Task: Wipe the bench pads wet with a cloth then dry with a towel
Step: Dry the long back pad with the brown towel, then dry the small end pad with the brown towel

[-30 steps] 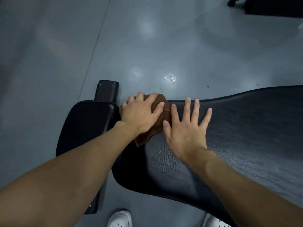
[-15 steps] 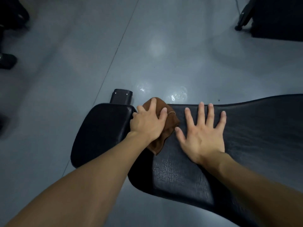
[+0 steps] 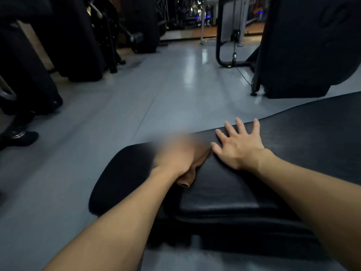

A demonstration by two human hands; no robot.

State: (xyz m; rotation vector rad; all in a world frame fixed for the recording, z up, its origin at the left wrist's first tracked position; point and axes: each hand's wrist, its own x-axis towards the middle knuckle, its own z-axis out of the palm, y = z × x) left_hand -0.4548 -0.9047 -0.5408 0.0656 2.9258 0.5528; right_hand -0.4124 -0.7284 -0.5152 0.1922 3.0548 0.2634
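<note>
The cloth [image 3: 198, 160] is covered by the left hand [image 3: 175, 157] where the short pad [image 3: 121, 173] meets the long pad [image 3: 224, 190]. The fingers are blurred, so their grip cannot be told. The right hand [image 3: 237, 146] is laid flat just beside it, fingers spread, on the long pad. Beyond, 1 machine [image 3: 304, 45] is seen on the floor [image 3: 156, 90].

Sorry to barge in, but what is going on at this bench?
A person is wiping a black gym bench. The left hand, blurred in the picture, rests on a brown cloth where the small seat pad meets the long back pad. The right hand lies flat on the back pad beside it, fingers spread. No towel is in view.
</note>
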